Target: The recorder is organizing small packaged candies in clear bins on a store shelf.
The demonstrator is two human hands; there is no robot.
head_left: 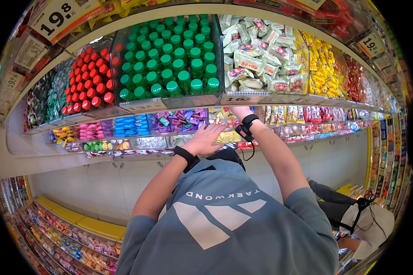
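My left hand (206, 137) lies palm down over the rim of a lower clear candy bin, its fingers extended and the thumb apart. Purple wrapped candies (182, 120) fill the bin to its left, and yellow-wrapped sweets (229, 136) lie just right of it. My right hand (240, 111) reaches in under the upper shelf, above a bin of yellow and orange packets (223, 118); its fingers are hidden by the shelf edge. Both wrists wear black bands, the right one with a small device and cable.
Above the hands, an upper shelf holds green-capped bottles (167, 58), red-capped bottles (89, 80), white-wrapped candies (261, 55) and yellow-wrapped candies (321, 65). Its clear front edge (189, 101) overhangs the lower bins. Another person (361, 220) is close behind at the lower right, near more shelves.
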